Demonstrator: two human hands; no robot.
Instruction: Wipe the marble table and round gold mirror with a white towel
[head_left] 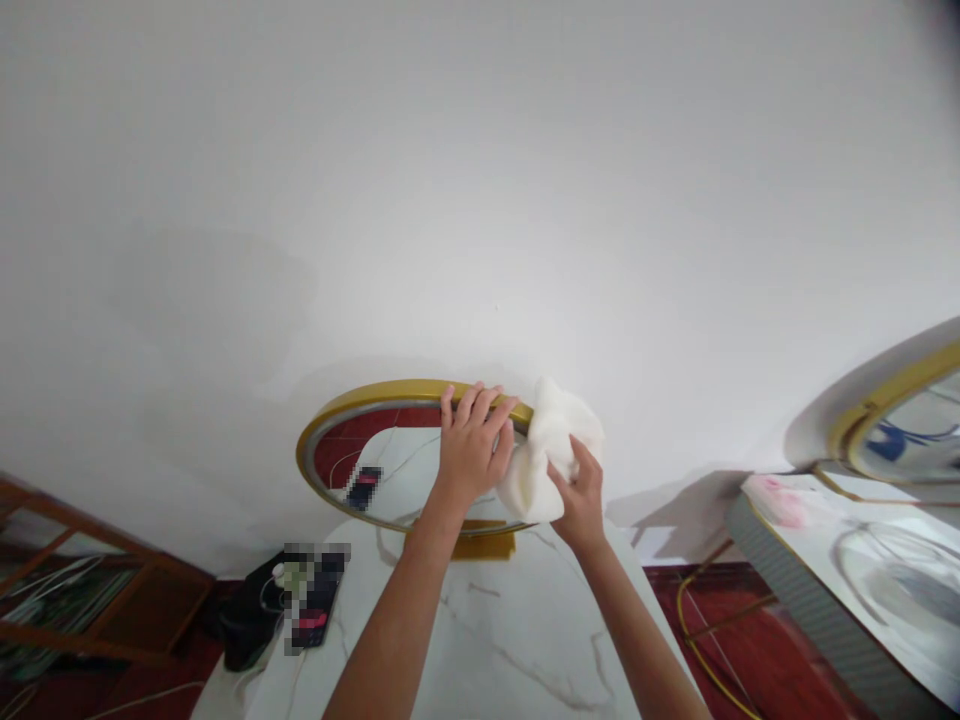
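Note:
A mirror with a gold frame (390, 391) stands on a white marbled table (510, 640), its gold base (484, 546) below it. My left hand (474, 445) lies against the upper middle of the mirror, fingers spread over the top of the frame. At the mirror's right side, my right hand (581, 490) grips a crumpled white cloth (551, 430) between thumb and fingers. The cloth covers the right part of the frame and glass. The glass reflects the tabletop and a phone.
A phone (319, 610) lies at the table's left edge, beside a dark bag (251, 620). Wooden shelving (142, 605) stands at far left. At right are a second white-topped table (885, 550) and another gold-framed mirror (900, 390). A wall rises behind.

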